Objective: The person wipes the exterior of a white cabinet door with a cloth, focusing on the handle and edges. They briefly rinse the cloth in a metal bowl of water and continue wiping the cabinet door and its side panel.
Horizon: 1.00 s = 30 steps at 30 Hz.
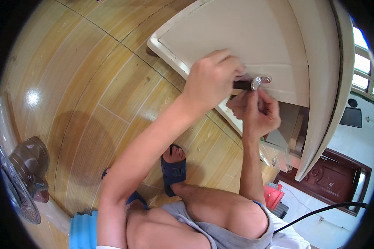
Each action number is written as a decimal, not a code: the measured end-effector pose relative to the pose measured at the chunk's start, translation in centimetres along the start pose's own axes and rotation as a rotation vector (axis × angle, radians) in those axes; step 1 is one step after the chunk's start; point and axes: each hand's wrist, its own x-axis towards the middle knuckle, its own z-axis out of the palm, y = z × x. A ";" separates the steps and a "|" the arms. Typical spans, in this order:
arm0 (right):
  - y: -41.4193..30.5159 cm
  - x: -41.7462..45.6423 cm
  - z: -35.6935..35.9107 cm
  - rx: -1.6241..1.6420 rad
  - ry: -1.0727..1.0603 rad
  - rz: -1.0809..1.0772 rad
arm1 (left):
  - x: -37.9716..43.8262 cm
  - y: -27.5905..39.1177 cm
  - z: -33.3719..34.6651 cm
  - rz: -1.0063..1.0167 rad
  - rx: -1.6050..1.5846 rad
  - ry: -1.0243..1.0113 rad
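Note:
A shiny curved metal handle (259, 82) is at the lower part of the pale cabinet panel (237, 37). My right hand (261, 115) comes up from below, its thumb and fingertips pinched at the handle's lower end. Just left of the handle is a dark bar-like piece (243, 85); whether it is joined to the handle I cannot tell. My left hand (210, 81) is beside that dark piece, blurred, with its fingers curled. What those fingers hold, if anything, is hidden.
Below the panel is an open compartment (283, 124) of the cabinet. A standing fan (25, 168) is at the far left, above a blue ribbed container (83, 230). A red plastic object (272, 196) sits at right. A black cable (324, 208) runs beside my knee over wood-look floor tiles (81, 77).

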 end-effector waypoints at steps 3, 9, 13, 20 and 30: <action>-1.0 0.0 0.0 0.072 0.038 0.041 | 1.4 0.9 0.1 0.084 -0.023 0.012; 1.6 -2.1 1.8 -0.096 -0.155 0.040 | -0.5 -0.3 -1.1 0.107 0.118 -0.026; 3.5 -2.0 2.4 -0.163 -0.121 -0.040 | -2.0 -1.9 -1.6 0.003 0.183 -0.076; 0.7 -2.2 1.4 -0.290 -0.246 0.072 | -2.1 -1.3 -2.5 -0.230 0.116 -0.148; 2.9 -2.5 -0.7 -0.281 -0.332 0.184 | -2.2 0.0 -2.1 -0.202 0.227 -0.261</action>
